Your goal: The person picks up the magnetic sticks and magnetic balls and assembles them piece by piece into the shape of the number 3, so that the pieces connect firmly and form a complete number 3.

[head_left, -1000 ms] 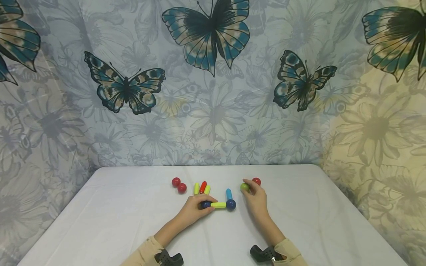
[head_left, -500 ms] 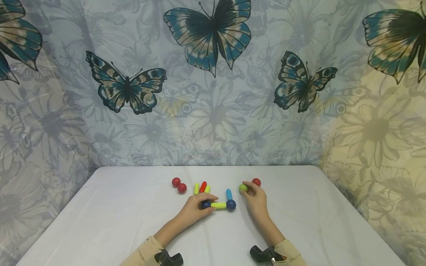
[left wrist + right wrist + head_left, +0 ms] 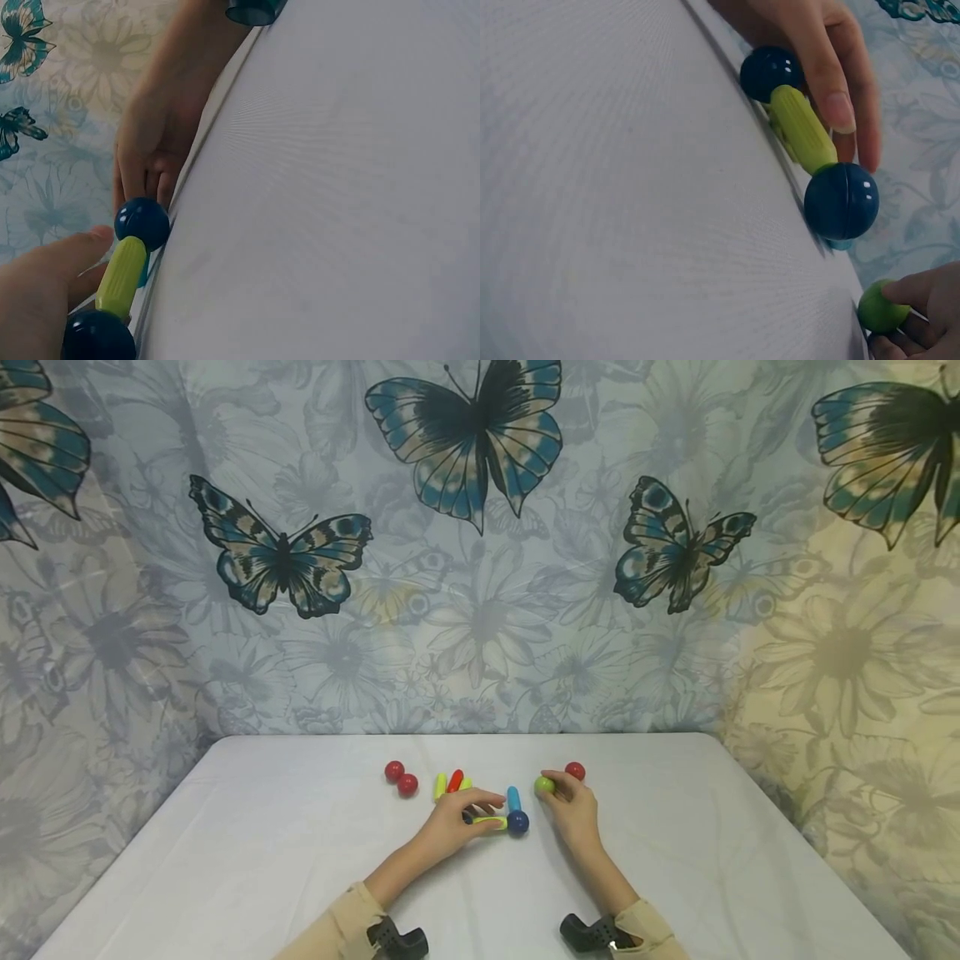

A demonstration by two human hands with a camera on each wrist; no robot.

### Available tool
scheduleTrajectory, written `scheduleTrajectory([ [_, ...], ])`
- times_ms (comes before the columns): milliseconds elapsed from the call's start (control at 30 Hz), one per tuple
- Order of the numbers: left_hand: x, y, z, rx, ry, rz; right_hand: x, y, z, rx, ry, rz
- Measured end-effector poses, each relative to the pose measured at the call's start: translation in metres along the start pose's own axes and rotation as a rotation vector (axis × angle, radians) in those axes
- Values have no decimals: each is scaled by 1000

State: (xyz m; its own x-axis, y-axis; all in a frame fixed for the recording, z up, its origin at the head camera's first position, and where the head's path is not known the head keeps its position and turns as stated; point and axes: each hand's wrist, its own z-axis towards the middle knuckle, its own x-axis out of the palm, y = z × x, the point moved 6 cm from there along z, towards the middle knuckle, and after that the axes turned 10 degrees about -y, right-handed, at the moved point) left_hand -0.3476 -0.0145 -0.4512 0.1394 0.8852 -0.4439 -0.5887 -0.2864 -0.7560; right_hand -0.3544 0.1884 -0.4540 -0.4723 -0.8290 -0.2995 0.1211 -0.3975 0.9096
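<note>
A yellow-green rod (image 3: 802, 129) joins two dark blue balls, the right-hand ball (image 3: 518, 823) and the left-hand ball (image 3: 771, 73). Behind the right-hand one, a light blue rod (image 3: 513, 798) points away across the table. My left hand (image 3: 452, 823) is spread around the yellow-green rod, thumb on the near side and fingers beyond it, with a gap between them. From the head view it partly covers the left-hand ball. To the right, my right hand (image 3: 576, 817) pinches a green ball (image 3: 543, 786) between thumb and fingers, apart from the joined pieces.
Two red balls (image 3: 407, 786) lie at the back left. Beyond my left hand are a red rod (image 3: 455, 781) and two yellow-green rods (image 3: 440, 787). Another red ball (image 3: 575, 771) sits just behind my right hand. A white cloth covers the table (image 3: 247, 827).
My left hand has loosened from the left-hand blue ball and slid right along the rod, its fingers spreading. My right hand has brought the green ball slightly left and nearer.
</note>
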Motion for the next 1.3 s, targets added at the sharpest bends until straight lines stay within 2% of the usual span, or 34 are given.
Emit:
scheduleTrajectory([
  [200,4,-2,4,-9,13,-5,0,0,0,-11,-7,1],
  [433,5,-1,6,-44,24,56,0,-1,1,-10,-6,2],
  [733,7,1,4,-80,6,90,1,-1,0,-11,1,-16],
  [1033,10,1,3,-98,-17,203,2,-1,0,-11,6,-12],
  [1300,10,3,2,-88,-28,206,2,-1,-1,1,8,-27],
])
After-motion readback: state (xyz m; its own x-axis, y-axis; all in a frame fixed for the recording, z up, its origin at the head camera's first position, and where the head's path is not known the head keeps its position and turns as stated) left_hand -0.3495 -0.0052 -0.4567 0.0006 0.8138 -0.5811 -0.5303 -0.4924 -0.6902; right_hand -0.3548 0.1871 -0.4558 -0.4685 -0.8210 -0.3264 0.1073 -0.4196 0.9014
